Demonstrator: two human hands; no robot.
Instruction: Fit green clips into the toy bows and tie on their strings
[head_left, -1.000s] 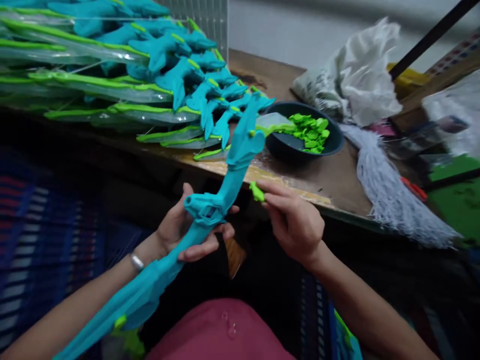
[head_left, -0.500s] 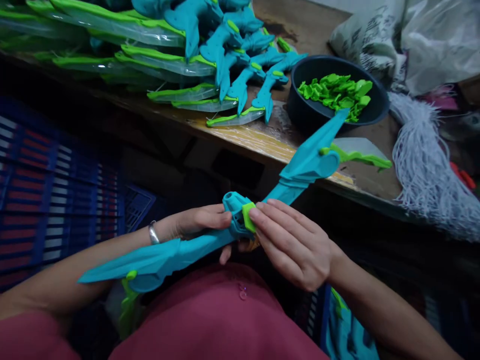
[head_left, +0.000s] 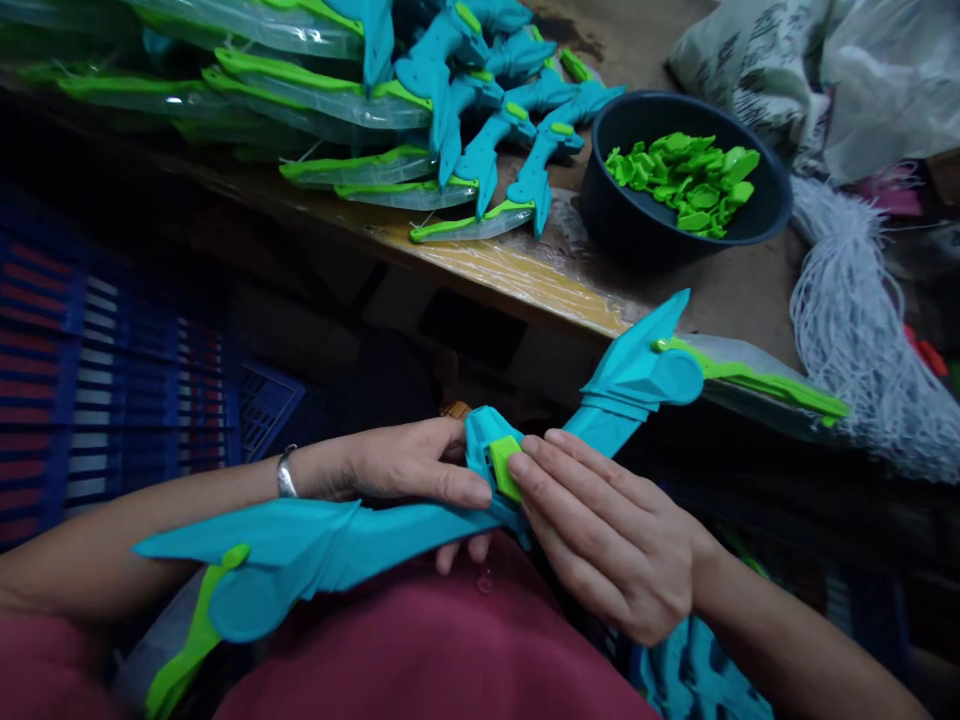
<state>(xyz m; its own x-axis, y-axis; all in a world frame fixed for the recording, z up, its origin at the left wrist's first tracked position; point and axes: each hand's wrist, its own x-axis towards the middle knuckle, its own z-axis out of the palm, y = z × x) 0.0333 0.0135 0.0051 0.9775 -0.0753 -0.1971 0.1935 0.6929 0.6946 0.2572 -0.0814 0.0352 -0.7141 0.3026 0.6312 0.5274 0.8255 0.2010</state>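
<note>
A turquoise plastic toy bow [head_left: 300, 550] lies slantwise across my lap, with lime-green tips hinged at both ends. My left hand [head_left: 405, 462] is closed around its middle, thumb on top and fingertips showing underneath. A lime-green plastic cap [head_left: 505, 467] sits over the opening at the bow's centre. My right hand [head_left: 611, 535] has its fingers together at the cap's right edge, while its palm covers part of the bow's right arm. The right thumb is hidden. Whether the cap is fully seated I cannot tell.
On the bench [head_left: 517, 270] lie several piled toy bows [head_left: 472, 150]. A dark bowl [head_left: 622, 215] holds loose green caps [head_left: 694, 180]. White strings [head_left: 847, 320] hang at right, beside plastic bags [head_left: 757, 70]. Blue crates [head_left: 97, 380] stand at left; more turquoise parts [head_left: 697, 665] sit low right.
The bow and both hands have moved slightly lower in view, and the bow has rolled a little. The green cap now lies flatter over the bow's centre.
</note>
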